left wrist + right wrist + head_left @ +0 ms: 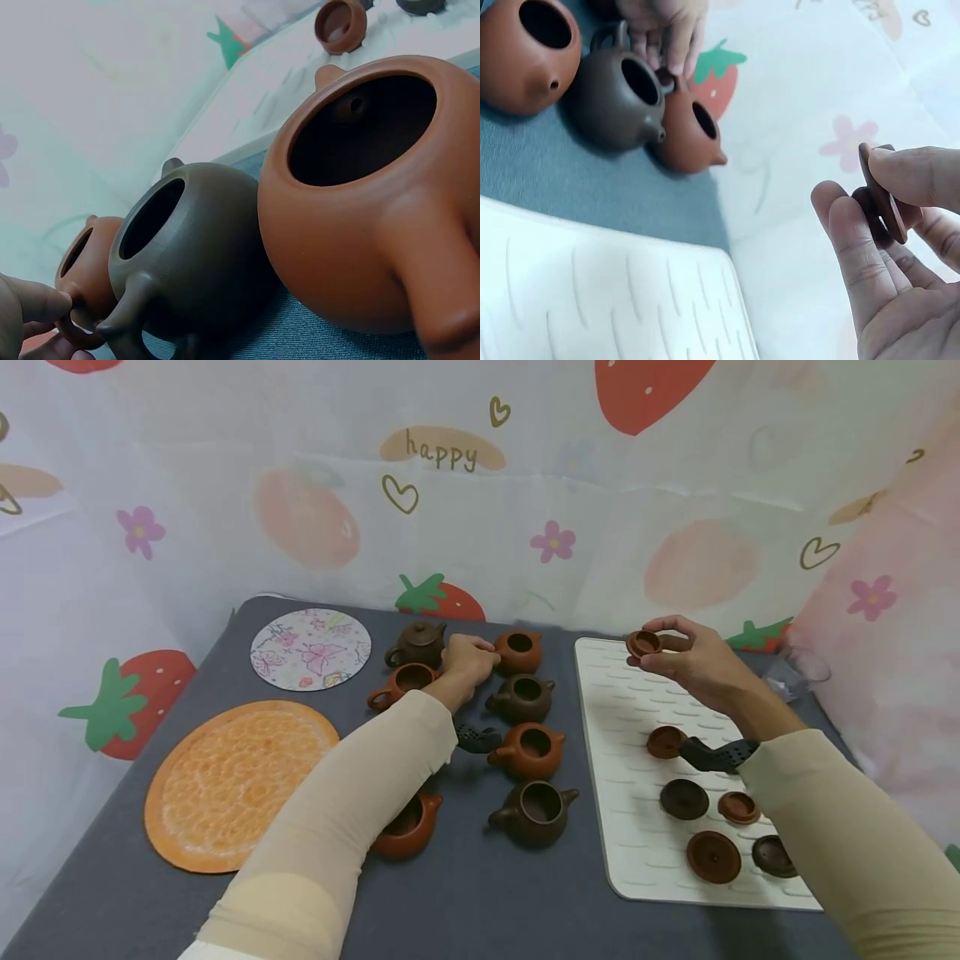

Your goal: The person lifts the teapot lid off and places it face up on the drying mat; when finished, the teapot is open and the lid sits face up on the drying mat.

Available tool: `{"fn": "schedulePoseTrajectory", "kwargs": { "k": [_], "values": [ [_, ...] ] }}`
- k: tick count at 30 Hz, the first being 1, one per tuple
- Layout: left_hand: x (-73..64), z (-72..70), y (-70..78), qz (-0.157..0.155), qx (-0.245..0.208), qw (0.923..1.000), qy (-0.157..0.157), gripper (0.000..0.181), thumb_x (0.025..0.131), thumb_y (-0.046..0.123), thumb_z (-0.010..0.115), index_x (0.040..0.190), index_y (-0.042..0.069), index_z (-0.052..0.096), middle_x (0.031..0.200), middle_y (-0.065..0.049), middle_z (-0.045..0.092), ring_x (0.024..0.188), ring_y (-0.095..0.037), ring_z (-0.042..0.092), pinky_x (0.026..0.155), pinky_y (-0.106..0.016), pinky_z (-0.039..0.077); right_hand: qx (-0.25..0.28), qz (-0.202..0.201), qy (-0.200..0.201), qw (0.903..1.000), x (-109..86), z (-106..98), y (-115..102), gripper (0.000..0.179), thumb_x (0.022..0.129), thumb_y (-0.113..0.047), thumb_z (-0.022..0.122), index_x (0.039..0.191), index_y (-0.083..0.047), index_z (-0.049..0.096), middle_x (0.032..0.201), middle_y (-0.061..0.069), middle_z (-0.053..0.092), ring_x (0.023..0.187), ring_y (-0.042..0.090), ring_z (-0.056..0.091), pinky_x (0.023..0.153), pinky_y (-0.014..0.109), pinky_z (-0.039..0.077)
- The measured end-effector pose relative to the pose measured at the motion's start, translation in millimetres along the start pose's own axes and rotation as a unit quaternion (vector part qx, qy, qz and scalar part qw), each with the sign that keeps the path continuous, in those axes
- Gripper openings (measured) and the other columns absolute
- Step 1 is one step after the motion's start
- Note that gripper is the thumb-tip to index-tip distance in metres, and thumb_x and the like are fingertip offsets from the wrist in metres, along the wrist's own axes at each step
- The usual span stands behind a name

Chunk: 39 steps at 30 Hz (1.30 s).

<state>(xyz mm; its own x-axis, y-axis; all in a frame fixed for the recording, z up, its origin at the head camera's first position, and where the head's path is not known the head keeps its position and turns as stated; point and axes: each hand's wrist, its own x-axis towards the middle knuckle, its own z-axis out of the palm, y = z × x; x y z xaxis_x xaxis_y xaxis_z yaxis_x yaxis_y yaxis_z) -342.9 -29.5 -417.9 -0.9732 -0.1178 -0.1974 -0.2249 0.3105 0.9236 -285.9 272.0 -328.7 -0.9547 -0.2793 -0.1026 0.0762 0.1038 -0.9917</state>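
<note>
At the back of the table, my left hand [468, 662] grips the handle of a reddish-brown teapot [525, 665], which has no lid on it. The teapot's round mouth faces up. My right hand [693, 664] holds a small reddish-brown teapot lid [643, 645] above the far end of the white mat [609, 727]. In the right wrist view the lid [885, 196] is seen edge-on, pinched between thumb and fingers. Nearest to the gripped teapot stands a dark brown teapot [527, 703], also lidless.
Another reddish teapot [536, 760] and a dark one [531, 828] continue the row. Left of it stand a lidded dark teapot [417, 647] and reddish teapots, partly behind my left arm. Several lids, one dark [684, 799], lie on the mat. Two round placemats, floral [311, 649] and orange [242, 785], lie left.
</note>
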Motion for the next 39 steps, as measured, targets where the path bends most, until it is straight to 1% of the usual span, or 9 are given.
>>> {"fn": "schedulePoseTrajectory", "kwargs": {
  "k": [4,12,20,24,27,30,33,35,39],
  "values": [
    [-0.6,-1.0,1.5,0.001,0.001,1.0,0.001,0.011,0.09,0.014,0.07,0.099,0.01,0.075,0.105,-0.006,0.061,0.098,-0.026,0.054,0.076,-0.037,0.05,-0.002,0.0,0.002,1.0,-5.6,-9.8,2.5,0.045,0.091,0.004,0.063,0.13,0.001,0.042,0.121,0.016,0.054,0.105,0.028,0.063,0.094,0.034,0.045],
    [-1.1,-0.8,0.9,-0.001,0.005,1.0,0.001,0.009,0.091,0.015,0.069,0.098,0.012,0.074,0.104,-0.006,0.061,0.097,-0.025,0.054,0.074,-0.036,0.05,-0.037,0.007,0.023,0.999,-14.6,-28.5,13.3,0.048,0.092,0.004,0.062,0.134,0.0,0.041,0.12,0.014,0.055,0.102,0.026,0.064,0.09,0.032,0.048],
    [-0.5,0.1,-0.7,0.006,0.002,1.0,0.002,0.008,0.09,0.014,0.07,0.096,0.012,0.074,0.103,-0.005,0.061,0.097,-0.025,0.052,0.073,-0.036,0.05,-0.004,0.024,0.025,0.9994,-22.6,-48.9,27.4,0.045,0.091,0.004,0.064,0.129,-0.003,0.042,0.114,0.012,0.056,0.099,0.021,0.065,0.091,0.03,0.047],
    [-0.1,0.4,-1.4,0.005,0.0,1.0,0.004,0.007,0.09,0.014,0.07,0.096,0.012,0.074,0.103,-0.006,0.061,0.098,-0.025,0.052,0.074,-0.036,0.05,-0.017,0.05,0.038,0.9979,-24.3,-57.2,34.6,0.043,0.092,0.004,0.063,0.129,-0.005,0.042,0.116,0.013,0.053,0.101,0.02,0.065,0.092,0.03,0.046],
    [-0.1,0.4,-1.3,0.001,0.001,1.0,0.005,0.006,0.089,0.014,0.071,0.094,0.012,0.074,0.101,-0.005,0.061,0.098,-0.025,0.051,0.074,-0.036,0.05,-0.049,0.069,0.045,0.9954,-26.2,-64.3,40.9,0.044,0.094,0.003,0.06,0.132,-0.004,0.04,0.123,0.018,0.046,0.103,0.019,0.064,0.095,0.031,0.044],
    [-0.5,0.7,-1.2,0.0,0.003,1.0,0.005,0.005,0.089,0.014,0.071,0.093,0.012,0.074,0.101,-0.005,0.061,0.098,-0.025,0.051,0.073,-0.037,0.049,-0.084,0.081,0.049,0.992,-27.7,-71.0,47.7,0.051,0.095,0.005,0.056,0.14,0.001,0.032,0.13,0.024,0.038,0.104,0.017,0.063,0.098,0.034,0.042],
    [-0.6,0.9,-1.5,0.003,0.004,1.0,0.005,0.007,0.09,0.015,0.071,0.094,0.012,0.074,0.101,-0.005,0.061,0.097,-0.025,0.052,0.073,-0.036,0.05,-0.127,0.088,0.051,0.9867,-28.2,-77.4,54.3,0.057,0.096,0.005,0.054,0.144,0.008,0.025,0.134,0.028,0.035,0.103,0.015,0.063,0.097,0.035,0.043],
    [-0.9,0.8,-1.6,0.005,0.004,1.0,0.005,0.008,0.09,0.015,0.07,0.096,0.011,0.074,0.102,-0.006,0.061,0.096,-0.025,0.052,0.073,-0.036,0.05,-0.162,0.09,0.054,0.9812,-28.4,-81.4,58.0,0.059,0.095,0.004,0.055,0.145,0.009,0.025,0.133,0.029,0.038,0.102,0.015,0.063,0.094,0.034,0.045],
    [-1.6,0.5,-1.4,0.01,0.006,0.9999,0.006,0.009,0.09,0.014,0.07,0.097,0.011,0.074,0.102,-0.006,0.061,0.095,-0.025,0.053,0.072,-0.036,0.05,-0.246,0.099,0.062,0.9623,-29.4,-87.8,63.4,0.058,0.093,-0.001,0.059,0.144,0.008,0.033,0.128,0.027,0.047,0.098,0.014,0.061,0.085,0.034,0.05]
  ]
}}
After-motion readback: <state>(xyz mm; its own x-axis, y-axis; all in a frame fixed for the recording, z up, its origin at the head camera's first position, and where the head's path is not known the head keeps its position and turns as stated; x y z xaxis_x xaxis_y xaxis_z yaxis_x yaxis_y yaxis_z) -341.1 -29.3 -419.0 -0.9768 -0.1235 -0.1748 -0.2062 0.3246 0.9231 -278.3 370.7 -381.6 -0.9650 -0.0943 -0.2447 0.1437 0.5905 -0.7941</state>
